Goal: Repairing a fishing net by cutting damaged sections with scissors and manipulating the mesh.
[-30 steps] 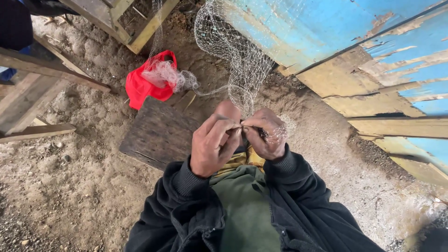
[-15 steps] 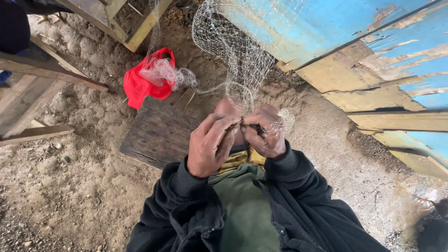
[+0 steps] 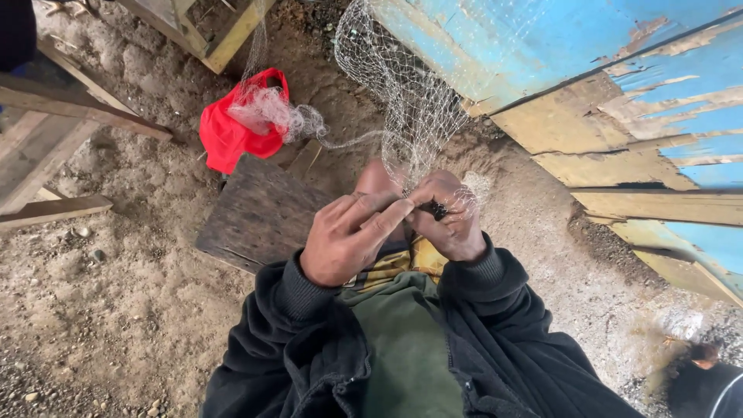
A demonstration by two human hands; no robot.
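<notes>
Both hands meet at chest height over a dark wooden board. Left hand and right hand pinch the pale fishing net between fingertips — the net rising toward the blue boat hull. A red cloth lies beyond the board's far edge.

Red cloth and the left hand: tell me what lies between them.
In the head view, a dark weathered wooden board lies between the red cloth and the left hand. A twisted strand of fishing net also runs above it from the cloth.
</notes>
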